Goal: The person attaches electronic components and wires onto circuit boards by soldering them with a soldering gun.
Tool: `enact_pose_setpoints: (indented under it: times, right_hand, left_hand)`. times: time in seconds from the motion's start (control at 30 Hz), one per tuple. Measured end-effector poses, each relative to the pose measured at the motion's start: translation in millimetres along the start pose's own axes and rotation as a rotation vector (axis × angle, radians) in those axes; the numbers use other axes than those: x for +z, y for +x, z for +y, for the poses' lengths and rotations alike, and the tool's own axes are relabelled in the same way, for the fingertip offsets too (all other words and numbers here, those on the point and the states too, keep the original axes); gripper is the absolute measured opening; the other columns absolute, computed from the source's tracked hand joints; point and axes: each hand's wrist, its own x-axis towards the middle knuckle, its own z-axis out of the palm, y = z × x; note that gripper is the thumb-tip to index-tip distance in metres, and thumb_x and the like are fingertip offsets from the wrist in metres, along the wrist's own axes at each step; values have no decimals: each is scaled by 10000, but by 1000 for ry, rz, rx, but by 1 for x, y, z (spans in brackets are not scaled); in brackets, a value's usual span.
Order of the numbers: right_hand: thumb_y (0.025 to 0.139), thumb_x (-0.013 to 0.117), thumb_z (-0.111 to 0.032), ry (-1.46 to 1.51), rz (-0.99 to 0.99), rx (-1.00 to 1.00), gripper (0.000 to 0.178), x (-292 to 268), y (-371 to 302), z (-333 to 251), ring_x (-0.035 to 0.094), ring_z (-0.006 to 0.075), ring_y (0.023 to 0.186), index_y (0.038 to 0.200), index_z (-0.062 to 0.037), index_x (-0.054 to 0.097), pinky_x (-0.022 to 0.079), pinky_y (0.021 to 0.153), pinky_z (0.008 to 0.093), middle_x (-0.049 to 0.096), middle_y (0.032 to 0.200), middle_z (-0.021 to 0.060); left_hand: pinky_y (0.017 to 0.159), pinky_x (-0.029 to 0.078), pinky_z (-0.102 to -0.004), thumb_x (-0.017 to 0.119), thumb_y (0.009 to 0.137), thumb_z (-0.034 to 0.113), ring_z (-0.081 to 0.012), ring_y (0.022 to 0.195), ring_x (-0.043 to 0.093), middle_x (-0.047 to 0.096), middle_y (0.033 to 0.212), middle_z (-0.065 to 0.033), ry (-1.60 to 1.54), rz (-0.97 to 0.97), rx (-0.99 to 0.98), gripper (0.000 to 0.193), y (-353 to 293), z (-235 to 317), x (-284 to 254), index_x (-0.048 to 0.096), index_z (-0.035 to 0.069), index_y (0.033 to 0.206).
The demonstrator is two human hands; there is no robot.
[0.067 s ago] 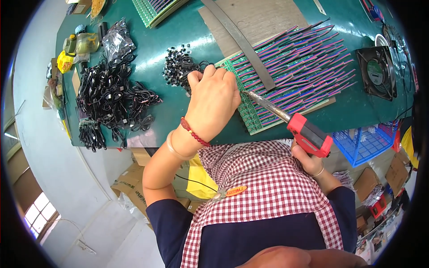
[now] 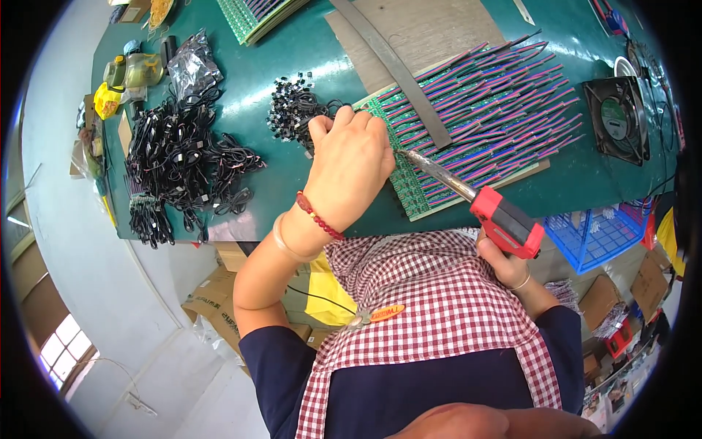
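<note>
My right hand (image 2: pixel 504 267) is closed around the red and black handle of a soldering gun (image 2: pixel 506 221). The gun's metal tip reaches the left edge of a green circuit board panel (image 2: pixel 411 196), close to my left fingers. Knuckles up, my left hand (image 2: pixel 349 164) is closed in a pinch over that edge; its fingertips and whatever they hold are hidden beneath it. Rows of thin multicoloured wires (image 2: pixel 504 110) run rightward from the panel. Across them lies a flat metal bar (image 2: pixel 402 77). A bunch of black cables with small plugs (image 2: pixel 289 110) lies just beyond my left hand.
A large heap of black cables (image 2: pixel 172 157) covers the table's left side, with a clear plastic bag (image 2: pixel 194 66) behind it. At the right stands a black fan (image 2: pixel 614 119). Stacked boards (image 2: pixel 256 22) lie at the far edge. A blue basket (image 2: pixel 596 238) is below the right edge.
</note>
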Motion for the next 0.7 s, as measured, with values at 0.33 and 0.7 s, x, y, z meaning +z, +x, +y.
enact_pose_setpoints:
  times: [0.33,0.7]
  right_hand:
    - [858,544,-58,10,9,-39,71,-1,-6,6,508,124,662,892,2,527,420,611,273,526,733,44]
    - [870,526,-66,41,-18,-91,369,-5,-8,15,483,124,596,1210,37,425,427,565,276,495,690,40]
  left_hand:
    - [731,325,-371,625,686,62,-229,762,502,538,709,-49,22,4,14,98,1,0,0,530,78,703]
    - [712,323,-370,621,686,58,-233,740,495,536,695,-56,45,-16,43,104,4,0,-2,519,78,679]
